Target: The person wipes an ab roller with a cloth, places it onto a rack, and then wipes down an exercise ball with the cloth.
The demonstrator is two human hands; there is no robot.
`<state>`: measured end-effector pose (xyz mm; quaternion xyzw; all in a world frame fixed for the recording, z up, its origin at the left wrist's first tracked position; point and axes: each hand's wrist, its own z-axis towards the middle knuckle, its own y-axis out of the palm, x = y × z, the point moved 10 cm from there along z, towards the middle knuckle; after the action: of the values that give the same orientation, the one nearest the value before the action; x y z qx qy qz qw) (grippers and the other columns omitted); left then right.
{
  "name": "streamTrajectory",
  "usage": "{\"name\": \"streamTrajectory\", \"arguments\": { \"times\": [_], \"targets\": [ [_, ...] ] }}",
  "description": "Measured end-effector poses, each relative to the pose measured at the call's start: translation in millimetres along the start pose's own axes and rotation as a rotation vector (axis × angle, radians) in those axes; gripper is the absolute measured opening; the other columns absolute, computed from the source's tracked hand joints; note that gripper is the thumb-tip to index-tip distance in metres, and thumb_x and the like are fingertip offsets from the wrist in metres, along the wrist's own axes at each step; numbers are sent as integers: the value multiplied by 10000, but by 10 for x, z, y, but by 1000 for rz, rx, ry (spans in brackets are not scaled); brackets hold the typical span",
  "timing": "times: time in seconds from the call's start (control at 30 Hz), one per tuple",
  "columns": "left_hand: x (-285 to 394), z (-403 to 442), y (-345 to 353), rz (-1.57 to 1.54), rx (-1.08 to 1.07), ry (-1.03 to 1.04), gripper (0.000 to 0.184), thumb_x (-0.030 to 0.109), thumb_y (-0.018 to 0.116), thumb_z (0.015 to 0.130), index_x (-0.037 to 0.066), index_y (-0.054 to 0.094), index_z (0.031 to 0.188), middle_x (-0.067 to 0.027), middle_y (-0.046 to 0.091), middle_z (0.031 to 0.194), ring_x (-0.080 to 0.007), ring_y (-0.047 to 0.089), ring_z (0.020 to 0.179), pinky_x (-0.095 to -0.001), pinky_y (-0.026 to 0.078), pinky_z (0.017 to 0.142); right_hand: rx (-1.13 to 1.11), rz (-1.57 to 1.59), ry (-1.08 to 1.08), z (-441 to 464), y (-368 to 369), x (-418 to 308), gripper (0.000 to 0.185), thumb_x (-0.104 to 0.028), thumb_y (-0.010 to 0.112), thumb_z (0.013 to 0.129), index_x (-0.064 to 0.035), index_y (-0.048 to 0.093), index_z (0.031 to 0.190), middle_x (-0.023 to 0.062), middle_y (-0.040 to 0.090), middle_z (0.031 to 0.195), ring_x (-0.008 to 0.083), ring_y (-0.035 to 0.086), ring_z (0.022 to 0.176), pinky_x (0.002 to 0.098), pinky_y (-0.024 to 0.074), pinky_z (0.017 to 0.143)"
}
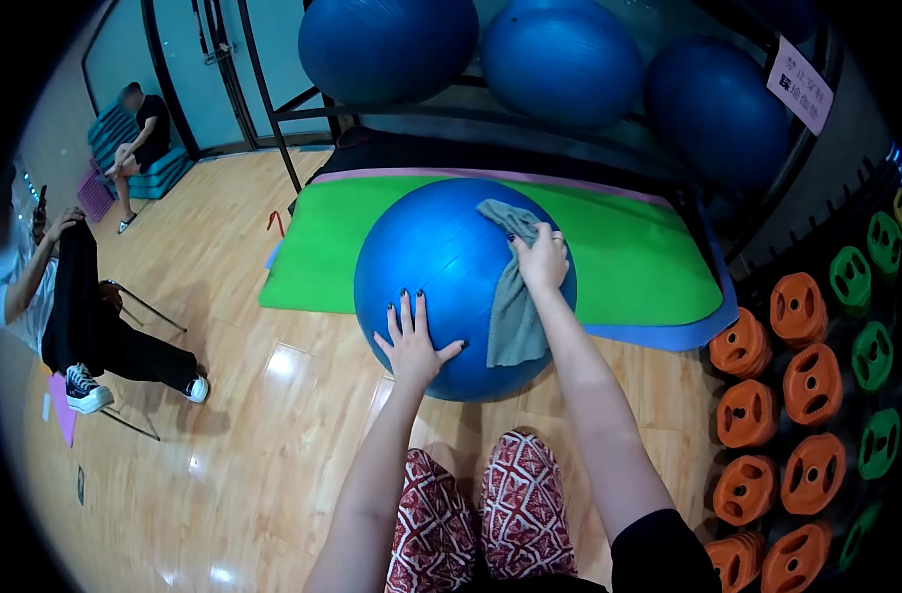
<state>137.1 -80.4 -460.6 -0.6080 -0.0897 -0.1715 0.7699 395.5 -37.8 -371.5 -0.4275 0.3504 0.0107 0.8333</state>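
A large blue exercise ball [431, 237] stands on the floor in front of my legs, against green mats. My left hand [410, 346] lies on its lower left side with fingers spread, holding nothing. On the ball's right side, my right hand [543, 259] grips a grey-green cloth [515, 316] and presses it to the surface. One end of the cloth sticks out above the hand; the rest hangs down over the ball. Part of the right hand's fingers is hidden by the cloth and the back of the hand.
Behind the ball lie green mats [313, 237]. A rack [283, 115] above holds more blue balls [560, 59]. Orange weight plates [813, 385] and green ones [872, 356] hang at right. One person [85, 306] sits on a chair at left; another [147, 133] sits on stacked mats farther back.
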Motion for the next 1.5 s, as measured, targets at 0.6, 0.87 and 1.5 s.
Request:
{"name": "streamTrajectory", "arguments": {
  "times": [0.6, 0.87, 1.5],
  "targets": [
    [-38, -299, -510, -256, 111, -37, 1108, 557, 726, 577, 91, 162, 1408, -170, 146, 1450, -404, 128, 1319, -680, 124, 968, 21, 153, -101, -810, -271, 316, 432, -298, 678, 749, -101, 504, 1092, 142, 497, 1104, 348, 488, 1036, 447, 393, 843],
    [529, -372, -444, -92, 2, -5, 1082, 593, 701, 576, 81, 216, 1396, -149, 122, 1467, -390, 122, 1325, -703, 132, 949, -96, 220, -632, -1305, -576, -330, 336, -147, 695, 680, -90, 571, 987, 111, 526, 1004, 324, 500, 961, 417, 399, 784],
    [352, -383, -359, -31, 20, -58, 1155, 647, 685, 544, 98, 166, 1418, -137, 124, 1473, -411, 152, 1317, -702, 139, 939, -74, -62, -427, -519, -209, -434, 391, -297, 714, 699, -143, 551, 1019, 102, 532, 1020, 298, 515, 981, 428, 406, 768]
  ]
}}
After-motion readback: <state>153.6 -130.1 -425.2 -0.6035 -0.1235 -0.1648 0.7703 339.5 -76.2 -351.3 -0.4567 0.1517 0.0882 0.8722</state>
